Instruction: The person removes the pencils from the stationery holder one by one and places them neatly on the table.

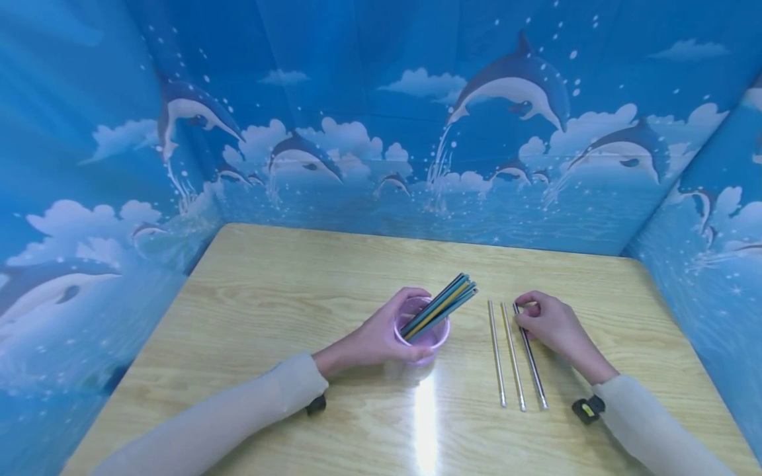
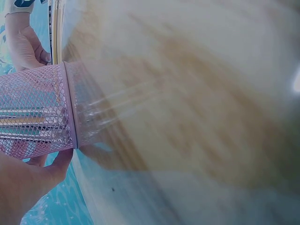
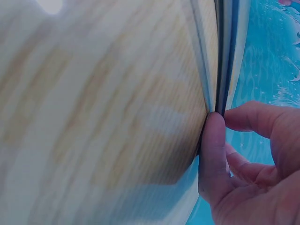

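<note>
Hands (image 1: 383,335) (image 1: 550,322) hold cup (image 1: 441,336) and pencil (image 1: 532,363), two pencils (image 1: 513,357) between

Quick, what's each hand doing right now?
Left hand: closed, holding the pink mesh cup of pencils.
Right hand: closed, pinching the loose dark pencil.
</note>
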Tool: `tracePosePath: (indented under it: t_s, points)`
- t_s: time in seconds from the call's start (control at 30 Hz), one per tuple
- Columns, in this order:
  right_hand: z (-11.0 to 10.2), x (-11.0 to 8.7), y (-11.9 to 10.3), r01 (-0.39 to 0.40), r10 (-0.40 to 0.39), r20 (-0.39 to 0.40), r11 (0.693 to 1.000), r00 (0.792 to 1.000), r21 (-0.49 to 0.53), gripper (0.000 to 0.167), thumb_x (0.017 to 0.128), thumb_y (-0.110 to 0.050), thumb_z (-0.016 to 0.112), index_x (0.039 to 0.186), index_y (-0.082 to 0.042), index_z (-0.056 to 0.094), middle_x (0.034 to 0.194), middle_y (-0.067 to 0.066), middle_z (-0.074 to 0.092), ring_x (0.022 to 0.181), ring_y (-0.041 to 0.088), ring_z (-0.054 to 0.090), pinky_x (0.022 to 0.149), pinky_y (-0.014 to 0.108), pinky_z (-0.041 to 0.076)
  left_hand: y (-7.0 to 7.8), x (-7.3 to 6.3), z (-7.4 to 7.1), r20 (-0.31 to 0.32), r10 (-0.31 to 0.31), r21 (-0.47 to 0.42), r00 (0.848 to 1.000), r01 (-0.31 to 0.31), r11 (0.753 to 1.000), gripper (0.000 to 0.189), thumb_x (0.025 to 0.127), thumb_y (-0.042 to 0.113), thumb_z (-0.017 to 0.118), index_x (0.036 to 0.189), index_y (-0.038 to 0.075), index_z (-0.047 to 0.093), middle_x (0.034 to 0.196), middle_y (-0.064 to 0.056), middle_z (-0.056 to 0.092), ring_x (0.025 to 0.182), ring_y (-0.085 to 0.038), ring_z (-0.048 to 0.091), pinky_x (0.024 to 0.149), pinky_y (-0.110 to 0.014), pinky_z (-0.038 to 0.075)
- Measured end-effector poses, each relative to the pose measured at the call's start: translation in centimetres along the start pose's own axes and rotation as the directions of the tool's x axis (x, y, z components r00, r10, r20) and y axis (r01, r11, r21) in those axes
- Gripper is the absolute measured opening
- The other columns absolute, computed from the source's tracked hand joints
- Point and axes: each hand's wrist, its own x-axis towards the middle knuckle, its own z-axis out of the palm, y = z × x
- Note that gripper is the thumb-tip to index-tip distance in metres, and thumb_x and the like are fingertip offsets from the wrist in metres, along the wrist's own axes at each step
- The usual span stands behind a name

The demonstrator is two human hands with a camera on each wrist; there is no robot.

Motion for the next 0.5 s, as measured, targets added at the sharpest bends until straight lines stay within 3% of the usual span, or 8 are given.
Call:
tracePosePath:
  t_s: [0.2, 0.5]
  points:
    - [0.01, -0.09, 0.23, 0.048, -0.050, -0.029, 0.998, 0.998, -0.049, 0.043, 0.097, -0.017, 0.071, 0.132, 0.007, 0.064, 0.095, 0.006, 0.074, 0.073, 0.017, 0.068, 0.075, 0.039, 0.050, -0.08, -0.04, -0.02, 0.005, 0.002, 0.000, 1.000, -0.002, 1.000, 0.094, 0.085, 0.010, 0.093, 0.162, 0.016, 0.039, 0.154, 0.000, 0.056, 0.138, -0.018, 0.057, 0.112, -0.036, 0.052]
    - [0.09, -0.11, 0.41, 0.050, -0.052, -0.038, 0.998, 0.998, -0.042, 0.041, 0.099, -0.017, 0.071, 0.131, 0.007, 0.064, 0.095, 0.007, 0.074, 0.074, 0.019, 0.068, 0.075, 0.039, 0.050, -0.13, -0.01, -0.06, 0.004, 0.001, -0.004, 1.000, -0.001, 1.000, 0.095, 0.085, 0.010, 0.093, 0.162, 0.015, 0.039, 0.153, 0.000, 0.056, 0.138, -0.018, 0.057, 0.112, -0.036, 0.051]
